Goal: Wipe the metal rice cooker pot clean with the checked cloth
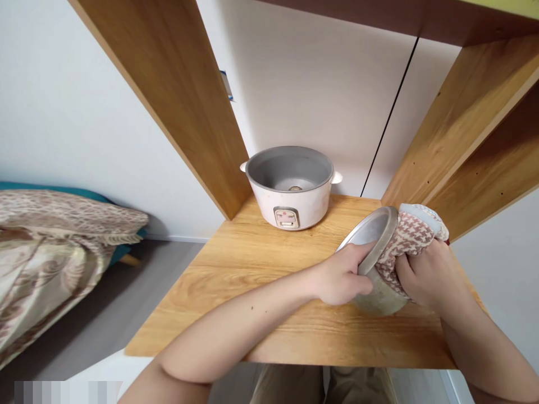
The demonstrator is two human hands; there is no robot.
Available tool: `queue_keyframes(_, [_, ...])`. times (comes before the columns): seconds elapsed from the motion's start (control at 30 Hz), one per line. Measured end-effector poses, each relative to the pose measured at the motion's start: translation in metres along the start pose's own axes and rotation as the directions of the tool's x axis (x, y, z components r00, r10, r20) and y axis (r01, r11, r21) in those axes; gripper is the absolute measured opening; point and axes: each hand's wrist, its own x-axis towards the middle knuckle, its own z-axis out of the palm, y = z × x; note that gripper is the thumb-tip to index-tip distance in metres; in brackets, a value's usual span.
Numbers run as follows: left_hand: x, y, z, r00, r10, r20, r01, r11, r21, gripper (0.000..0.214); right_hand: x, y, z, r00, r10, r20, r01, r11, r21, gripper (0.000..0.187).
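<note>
A metal rice cooker inner pot point(381, 300) is tilted on its side over the right part of the wooden table, its opening turned to the left. My left hand point(347, 275) grips its rim, thumb inside and fingers curled outside. A brown-and-white houndstooth cloth point(410, 235) is bunched in my right hand point(432, 275), pressed against the pot's outer side. The white rice cooker body point(290, 205) stands upright behind, without a lid, showing its grey inside and a heating plate at the bottom.
The wooden tabletop point(202, 303) sits between a wooden upright point(189, 123) at left and wooden shelf boards point(463, 129) at right. A dark board point(362, 17) hangs overhead. A patterned cover drapes a teal seat point(71, 191) at far left. A black cord point(389, 118) runs down the back wall.
</note>
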Motion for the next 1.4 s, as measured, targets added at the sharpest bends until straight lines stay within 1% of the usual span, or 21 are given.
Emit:
queue_keyframes(0.07, [0.0, 0.0, 0.0, 1.0, 0.009, -0.002, -0.009, 1.0, 0.0, 0.031, -0.003, -0.004, 0.0, 0.997, -0.07, -0.012, 0.069, 0.996, -0.048, 0.036])
queue_keyframes(0.13, [0.001, -0.001, 0.0, 1.0, 0.028, -0.005, -0.028, 1.0, -0.003, 0.032, -0.006, -0.011, 0.0, 0.994, -0.102, -0.03, 0.099, 0.991, -0.091, 0.034])
queue_keyframes(0.23, [0.001, -0.003, 0.0, 0.999, 0.05, -0.001, -0.05, 0.997, -0.06, 0.038, -0.009, -0.022, 0.001, 0.996, -0.068, -0.051, 0.063, 0.992, -0.106, 0.034])
queue_keyframes(0.3, [0.002, -0.003, -0.001, 0.999, 0.053, -0.002, -0.053, 0.994, -0.093, 0.041, -0.008, -0.024, 0.002, 0.997, -0.063, -0.045, 0.059, 0.995, -0.084, 0.034])
queue_keyframes(0.4, [0.001, -0.002, -0.001, 1.0, 0.024, -0.014, -0.025, 0.998, -0.065, 0.044, -0.003, -0.016, 0.001, 1.0, -0.023, 0.005, 0.023, 1.0, 0.001, 0.034])
queue_keyframes(0.5, [0.0, -0.002, -0.001, 1.0, -0.015, -0.01, 0.015, 0.999, -0.032, 0.041, 0.002, -0.004, 0.0, 0.995, 0.084, 0.048, -0.088, 0.993, 0.083, 0.033])
queue_keyframes(0.57, [0.0, -0.001, 0.0, 1.0, -0.014, -0.008, 0.014, 0.999, -0.035, 0.038, 0.004, 0.0, 0.001, 0.991, 0.117, 0.059, -0.122, 0.988, 0.096, 0.033])
queue_keyframes(0.63, [0.001, -0.002, -0.001, 1.0, -0.006, -0.006, 0.006, 0.999, -0.031, 0.035, 0.003, 0.002, 0.002, 0.991, 0.121, 0.059, -0.125, 0.989, 0.082, 0.034])
queue_keyframes(0.7, [0.001, -0.002, -0.001, 1.0, -0.005, -0.004, 0.005, 1.0, -0.013, 0.035, 0.0, 0.0, 0.003, 0.995, 0.084, 0.048, -0.087, 0.995, 0.05, 0.035])
queue_keyframes(0.77, [0.0, -0.002, -0.001, 1.0, -0.004, -0.003, 0.004, 1.0, 0.01, 0.036, -0.003, -0.005, 0.003, 1.0, -0.001, 0.023, 0.001, 1.0, -0.007, 0.034])
queue_keyframes(0.83, [0.0, -0.002, -0.001, 1.0, 0.003, -0.002, -0.003, 1.0, 0.001, 0.039, -0.007, -0.012, 0.003, 0.997, -0.078, 0.002, 0.078, 0.995, -0.064, 0.032])
queue_keyframes(0.87, [0.0, -0.002, -0.001, 1.0, 0.006, 0.002, -0.006, 1.0, -0.018, 0.041, -0.009, -0.015, 0.003, 0.996, -0.085, -0.001, 0.085, 0.993, -0.079, 0.031])
queue_keyframes(0.97, [0.001, -0.003, 0.0, 1.0, 0.028, 0.002, -0.027, 0.996, -0.086, 0.047, -0.01, -0.022, 0.002, 0.999, -0.044, -0.015, 0.043, 0.996, -0.072, 0.03])
queue_keyframes(1.07, [0.001, -0.003, -0.001, 1.0, 0.026, -0.012, -0.027, 0.997, -0.077, 0.05, -0.006, -0.017, 0.002, 1.0, -0.014, 0.016, 0.015, 1.0, -0.022, 0.033])
queue_keyframes(1.1, [0.001, -0.003, -0.001, 1.0, 0.011, -0.009, -0.011, 0.998, -0.061, 0.049, -0.003, -0.013, 0.002, 0.999, 0.01, 0.037, -0.01, 1.0, 0.007, 0.033])
queue_keyframes(1.2, [0.0, -0.002, -0.002, 0.999, -0.042, 0.007, 0.042, 0.999, -0.022, 0.042, 0.003, -0.001, 0.002, 0.986, 0.147, 0.074, -0.154, 0.982, 0.111, 0.032])
queue_keyframes(1.27, [0.0, -0.002, -0.002, 0.999, -0.052, 0.007, 0.052, 0.999, -0.013, 0.037, 0.005, 0.003, 0.002, 0.978, 0.19, 0.086, -0.201, 0.969, 0.141, 0.031])
queue_keyframes(1.33, [0.0, -0.002, -0.002, 0.999, -0.04, 0.008, 0.04, 0.999, -0.002, 0.035, 0.005, 0.004, 0.001, 0.98, 0.179, 0.084, -0.188, 0.974, 0.126, 0.031])
queue_keyframes(1.4, [0.0, -0.002, -0.002, 1.0, -0.017, 0.015, 0.017, 1.0, 0.012, 0.034, 0.004, 0.002, 0.0, 0.988, 0.136, 0.068, -0.141, 0.987, 0.075, 0.033])
